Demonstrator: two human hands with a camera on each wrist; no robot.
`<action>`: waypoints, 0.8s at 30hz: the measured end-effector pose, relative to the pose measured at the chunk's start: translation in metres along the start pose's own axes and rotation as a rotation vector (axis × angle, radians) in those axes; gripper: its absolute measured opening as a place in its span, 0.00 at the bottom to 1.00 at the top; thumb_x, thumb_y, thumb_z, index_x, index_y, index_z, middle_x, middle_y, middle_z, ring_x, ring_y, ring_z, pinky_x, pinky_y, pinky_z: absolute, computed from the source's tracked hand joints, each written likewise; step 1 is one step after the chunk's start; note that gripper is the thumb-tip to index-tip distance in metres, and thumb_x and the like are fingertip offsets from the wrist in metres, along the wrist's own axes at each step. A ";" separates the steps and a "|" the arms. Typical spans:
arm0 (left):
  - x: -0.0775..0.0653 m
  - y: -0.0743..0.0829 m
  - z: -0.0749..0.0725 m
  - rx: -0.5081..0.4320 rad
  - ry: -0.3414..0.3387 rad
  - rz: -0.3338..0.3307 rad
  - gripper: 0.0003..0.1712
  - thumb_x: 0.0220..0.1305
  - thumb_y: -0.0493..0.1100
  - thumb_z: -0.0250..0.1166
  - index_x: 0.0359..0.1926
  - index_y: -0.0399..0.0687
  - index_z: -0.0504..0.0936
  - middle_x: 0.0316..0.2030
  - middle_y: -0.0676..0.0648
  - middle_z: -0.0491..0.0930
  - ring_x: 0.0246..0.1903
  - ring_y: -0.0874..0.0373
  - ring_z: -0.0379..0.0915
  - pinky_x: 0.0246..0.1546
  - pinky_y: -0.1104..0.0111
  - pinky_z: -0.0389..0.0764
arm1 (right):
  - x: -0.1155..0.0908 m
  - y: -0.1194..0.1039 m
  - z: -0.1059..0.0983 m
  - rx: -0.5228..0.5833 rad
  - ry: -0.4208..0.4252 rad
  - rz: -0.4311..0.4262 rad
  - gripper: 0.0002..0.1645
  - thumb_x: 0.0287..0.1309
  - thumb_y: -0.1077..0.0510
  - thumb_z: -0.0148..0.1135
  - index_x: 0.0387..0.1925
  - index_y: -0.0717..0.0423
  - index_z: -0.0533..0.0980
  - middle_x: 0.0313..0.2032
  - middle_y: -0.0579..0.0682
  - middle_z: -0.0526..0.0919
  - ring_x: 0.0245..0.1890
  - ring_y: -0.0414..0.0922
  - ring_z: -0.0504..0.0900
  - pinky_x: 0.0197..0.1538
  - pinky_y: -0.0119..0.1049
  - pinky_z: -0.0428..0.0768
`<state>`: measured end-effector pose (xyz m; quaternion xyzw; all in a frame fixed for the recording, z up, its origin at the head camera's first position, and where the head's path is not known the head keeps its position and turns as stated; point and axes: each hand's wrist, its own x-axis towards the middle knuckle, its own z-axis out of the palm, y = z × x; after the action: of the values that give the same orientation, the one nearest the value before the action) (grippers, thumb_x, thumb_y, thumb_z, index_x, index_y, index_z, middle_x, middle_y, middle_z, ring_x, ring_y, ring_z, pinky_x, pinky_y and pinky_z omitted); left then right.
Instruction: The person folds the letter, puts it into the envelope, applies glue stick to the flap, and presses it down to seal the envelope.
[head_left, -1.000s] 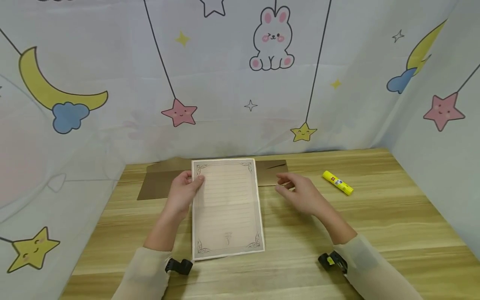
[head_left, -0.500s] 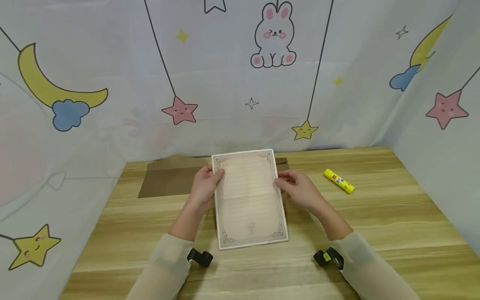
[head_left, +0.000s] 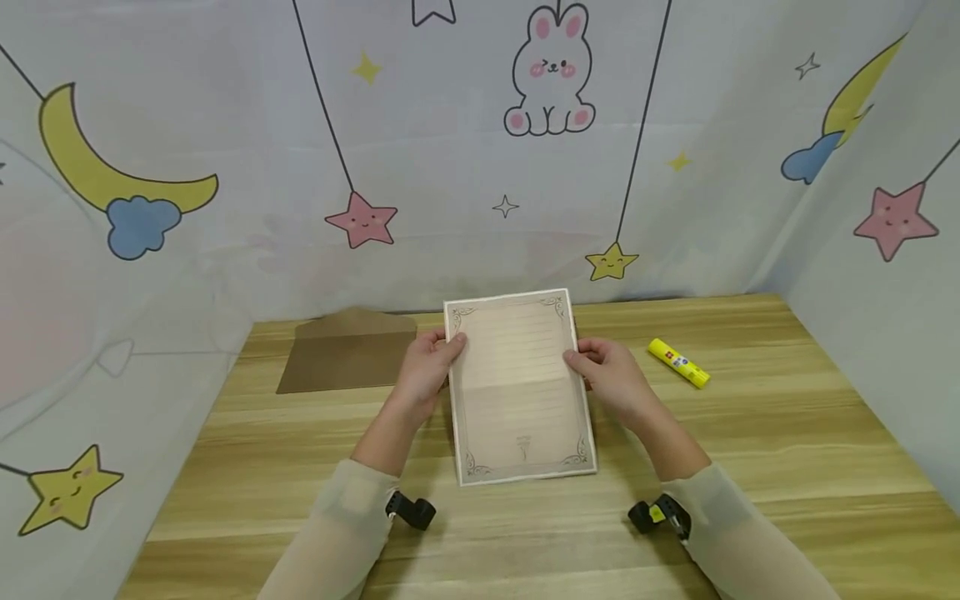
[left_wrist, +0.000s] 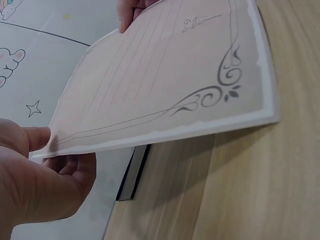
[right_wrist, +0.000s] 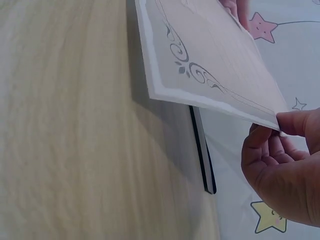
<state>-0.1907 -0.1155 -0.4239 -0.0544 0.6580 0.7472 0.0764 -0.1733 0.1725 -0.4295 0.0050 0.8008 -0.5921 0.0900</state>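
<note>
Lined letter paper point(head_left: 517, 392) with a white edge and scrolled corner ornaments is held up, tilted, over the wooden table. My left hand point(head_left: 423, 371) pinches its left edge, thumb on the front and fingers behind. On the opposite edge, my right hand point(head_left: 615, 379) grips it the same way. Both wrist views show the lower corners of the paper point(left_wrist: 150, 80) close over the wood, with a shadow beneath. Behind the left hand lies a brown envelope point(head_left: 348, 362) with its pointed flap up; its right end is hidden.
A yellow glue stick point(head_left: 678, 363) lies to the right of my right hand. Behind the table point(head_left: 787, 433) hangs a white curtain point(head_left: 450, 150) printed with stars, moons and a rabbit. Under the paper, a dark-edged flat thing point(right_wrist: 202, 150) shows in the right wrist view.
The left hand has carried the paper rightward and a little away. My right hand, free a second ago, has taken hold of the right edge. More of the brown envelope is uncovered.
</note>
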 end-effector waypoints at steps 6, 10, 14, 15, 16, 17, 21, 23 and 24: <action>-0.008 -0.002 -0.001 0.068 -0.048 0.009 0.24 0.80 0.41 0.61 0.69 0.34 0.70 0.44 0.37 0.88 0.37 0.53 0.86 0.39 0.63 0.87 | 0.000 0.001 -0.005 0.033 0.040 0.005 0.22 0.80 0.50 0.59 0.58 0.66 0.77 0.46 0.58 0.84 0.42 0.47 0.82 0.45 0.35 0.84; -0.015 -0.002 -0.003 0.162 -0.065 0.064 0.33 0.77 0.38 0.65 0.77 0.40 0.64 0.46 0.35 0.87 0.36 0.51 0.86 0.37 0.62 0.87 | 0.000 0.000 -0.009 0.057 0.054 0.009 0.22 0.81 0.50 0.58 0.59 0.66 0.76 0.47 0.58 0.84 0.42 0.46 0.82 0.45 0.35 0.84; -0.020 -0.002 -0.006 0.250 -0.108 0.140 0.42 0.73 0.33 0.68 0.82 0.47 0.60 0.45 0.35 0.88 0.36 0.50 0.86 0.34 0.62 0.87 | 0.001 -0.001 -0.012 0.071 0.063 0.023 0.23 0.81 0.50 0.58 0.60 0.66 0.76 0.47 0.58 0.83 0.43 0.46 0.82 0.45 0.34 0.84; -0.021 -0.002 -0.007 0.265 -0.126 0.158 0.43 0.72 0.32 0.68 0.82 0.48 0.61 0.46 0.35 0.88 0.37 0.50 0.86 0.34 0.61 0.87 | 0.001 -0.001 -0.013 0.073 0.063 0.026 0.23 0.80 0.50 0.59 0.61 0.66 0.76 0.47 0.57 0.83 0.43 0.46 0.82 0.46 0.34 0.84; -0.023 -0.002 -0.008 0.282 -0.144 0.172 0.42 0.71 0.31 0.69 0.81 0.48 0.64 0.46 0.35 0.87 0.38 0.50 0.86 0.35 0.61 0.87 | 0.002 -0.001 -0.013 0.076 0.066 0.030 0.23 0.80 0.50 0.59 0.61 0.65 0.76 0.48 0.57 0.83 0.43 0.46 0.82 0.46 0.34 0.84; -0.024 -0.001 -0.009 0.306 -0.160 0.187 0.40 0.70 0.30 0.70 0.79 0.47 0.67 0.46 0.36 0.87 0.38 0.50 0.86 0.35 0.61 0.88 | 0.002 -0.001 -0.013 0.079 0.068 0.033 0.23 0.80 0.50 0.59 0.61 0.65 0.76 0.48 0.57 0.83 0.43 0.46 0.82 0.46 0.34 0.84; -0.029 0.000 -0.011 0.404 -0.199 0.229 0.29 0.66 0.29 0.73 0.67 0.43 0.82 0.44 0.40 0.88 0.37 0.53 0.82 0.36 0.66 0.85 | 0.003 0.000 -0.013 0.090 0.068 0.033 0.23 0.80 0.50 0.59 0.61 0.66 0.76 0.47 0.57 0.83 0.43 0.46 0.82 0.45 0.34 0.84; -0.030 0.000 -0.012 0.452 -0.205 0.249 0.25 0.65 0.30 0.74 0.63 0.42 0.85 0.41 0.43 0.87 0.35 0.54 0.78 0.34 0.69 0.82 | 0.003 0.000 -0.013 0.098 0.068 0.029 0.23 0.80 0.50 0.60 0.60 0.66 0.76 0.46 0.57 0.84 0.42 0.45 0.82 0.45 0.34 0.84; -0.031 0.000 -0.012 0.470 -0.204 0.254 0.24 0.64 0.30 0.74 0.62 0.42 0.86 0.39 0.44 0.86 0.35 0.55 0.77 0.33 0.70 0.80 | 0.003 0.000 -0.013 0.102 0.067 0.026 0.23 0.80 0.51 0.60 0.60 0.66 0.76 0.46 0.57 0.84 0.42 0.45 0.83 0.45 0.34 0.84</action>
<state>-0.1606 -0.1287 -0.4197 0.1233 0.8037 0.5793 0.0584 -0.1783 0.1841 -0.4266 0.0399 0.7722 -0.6302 0.0703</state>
